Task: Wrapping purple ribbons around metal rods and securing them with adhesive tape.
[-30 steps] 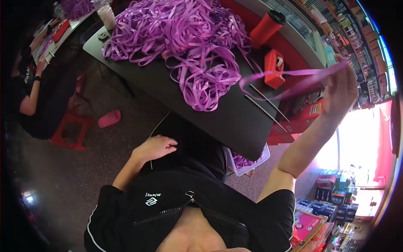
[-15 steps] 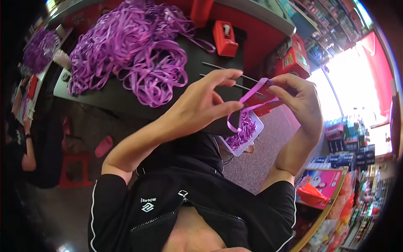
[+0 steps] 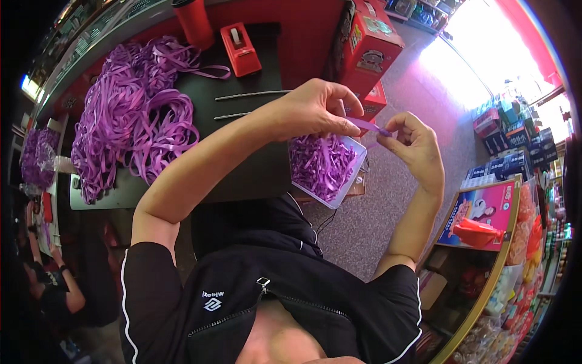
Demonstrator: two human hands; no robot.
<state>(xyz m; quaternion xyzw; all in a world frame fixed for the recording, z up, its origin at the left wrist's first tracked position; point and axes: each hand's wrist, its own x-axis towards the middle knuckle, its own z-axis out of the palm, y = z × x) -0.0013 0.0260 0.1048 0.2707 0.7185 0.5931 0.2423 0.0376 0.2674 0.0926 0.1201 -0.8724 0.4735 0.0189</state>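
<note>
My left hand (image 3: 320,110) is closed, with its thumb and fingertips on one end of a purple ribbon (image 3: 364,125). The ribbon runs across to my right hand (image 3: 413,148), whose thumb and index finger pinch it at a dark bunched spot. Below my hands is a white plastic bin (image 3: 347,193) with many short purple ribbon pieces (image 3: 321,167) in it. Left of my forearm, a large tangled heap of purple ribbon (image 3: 133,103) covers part of the dark table (image 3: 242,164).
Two thin metal rods (image 3: 251,95) jut over the table beyond my forearm. A red tape dispenser (image 3: 241,51) and a red cylinder (image 3: 194,24) stand behind. Red boxes (image 3: 373,45) are ahead; a glass display case (image 3: 479,291) is at right. Another person's arm (image 3: 71,282) shows far left.
The view has swung right, so the table and heap appear farther left. My left hand's fingers have closed onto the ribbon, and the length between my hands now looks shorter.
</note>
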